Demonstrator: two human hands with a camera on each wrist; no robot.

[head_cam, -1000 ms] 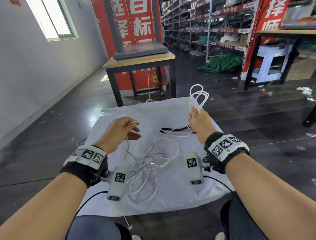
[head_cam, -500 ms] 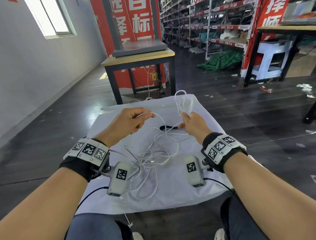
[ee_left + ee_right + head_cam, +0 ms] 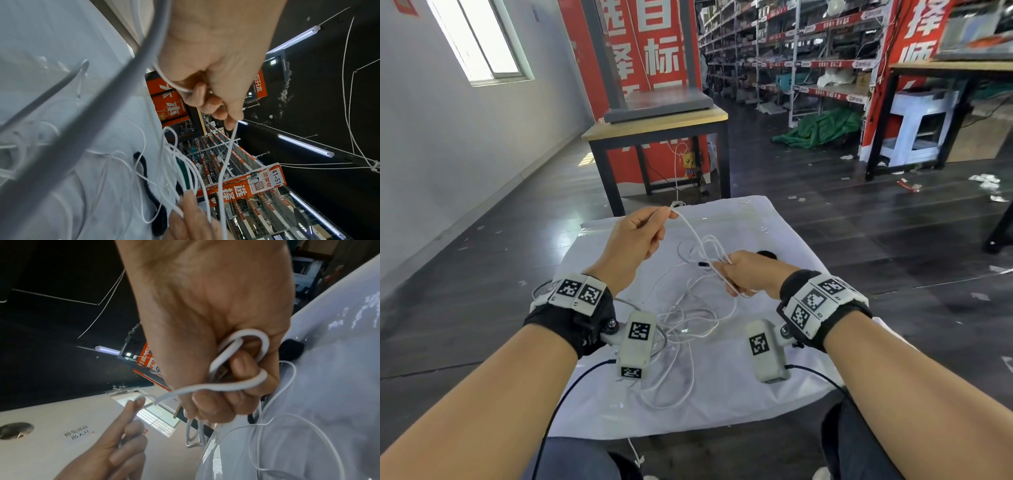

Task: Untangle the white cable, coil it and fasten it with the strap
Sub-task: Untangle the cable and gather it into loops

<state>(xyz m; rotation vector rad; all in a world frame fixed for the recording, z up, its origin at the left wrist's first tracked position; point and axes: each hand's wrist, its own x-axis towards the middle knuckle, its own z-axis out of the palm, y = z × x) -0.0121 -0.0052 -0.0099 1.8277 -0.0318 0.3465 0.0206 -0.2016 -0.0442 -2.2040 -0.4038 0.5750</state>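
Pinching the white cable (image 3: pixel 690 226) between thumb and fingertips, the left hand (image 3: pixel 635 245) is raised above the far-left part of the white sheet (image 3: pixel 774 394); other fingers curled in. The left wrist view shows the same pinch, cable running down from the fingertips (image 3: pixel 231 125). The right hand (image 3: pixel 748 274) is clenched around a bundle of cable loops, lower and right of the left hand, over the sheet's far-right part. In the right wrist view thick loops wrap through the closed fingers (image 3: pixel 242 363). One strand runs taut between the two hands. The rest of the cable lies in a loose tangle on the sheet's middle, trailing toward the near edge between the wrist cameras. Black strap (image 3: pixel 767 254) lies on the sheet just beyond the right hand, mostly hidden by it; in the left wrist view it shows as a dark strip (image 3: pixel 144 172) on the sheet. Can't tell whether any cable crosses it.
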